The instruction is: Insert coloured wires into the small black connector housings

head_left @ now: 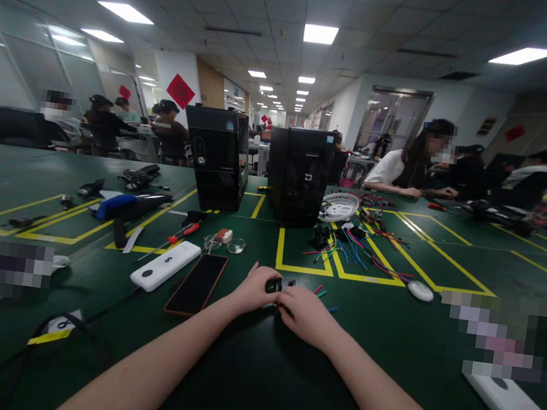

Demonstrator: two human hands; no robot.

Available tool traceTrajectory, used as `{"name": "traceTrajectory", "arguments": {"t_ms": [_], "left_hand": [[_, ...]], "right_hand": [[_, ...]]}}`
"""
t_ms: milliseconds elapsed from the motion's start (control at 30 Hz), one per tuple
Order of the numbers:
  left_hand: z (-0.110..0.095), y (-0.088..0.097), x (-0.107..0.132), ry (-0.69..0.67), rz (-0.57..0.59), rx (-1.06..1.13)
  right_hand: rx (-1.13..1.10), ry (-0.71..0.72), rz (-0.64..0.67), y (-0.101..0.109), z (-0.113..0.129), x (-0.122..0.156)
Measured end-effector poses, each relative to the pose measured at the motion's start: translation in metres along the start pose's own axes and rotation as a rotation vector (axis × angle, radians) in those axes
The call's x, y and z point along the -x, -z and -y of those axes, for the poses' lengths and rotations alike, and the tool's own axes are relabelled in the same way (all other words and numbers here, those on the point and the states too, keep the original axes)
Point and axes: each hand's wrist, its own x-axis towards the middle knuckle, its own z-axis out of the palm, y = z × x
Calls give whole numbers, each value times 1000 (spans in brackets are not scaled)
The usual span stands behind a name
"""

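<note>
My left hand and my right hand meet above the green table top. Between their fingertips they pinch a small black part, mostly covered by the fingers, so its exact kind does not show. Short red, green and blue wires stick out beyond my right hand; whether they join the black part is hidden. Left of my left hand lies a dark-screened phone in an orange-brown case. A pair of glasses rests just behind the phone.
Two black computer towers stand ahead. Right of them are a white basket, bundled wires and a white oval object. To the left lie a white power bank, a red-handled screwdriver and cables. Another person sits across.
</note>
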Motion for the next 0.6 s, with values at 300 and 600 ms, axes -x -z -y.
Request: {"name": "traceTrajectory", "arguments": {"t_ms": [300, 600], "left_hand": [[2, -4, -1, -26, -10, -7], [1, -3, 0, -38, 3, -2]], "right_hand": [[-7, -115, 58, 0, -6, 15], [-46, -103, 42, -5, -4, 13]]}}
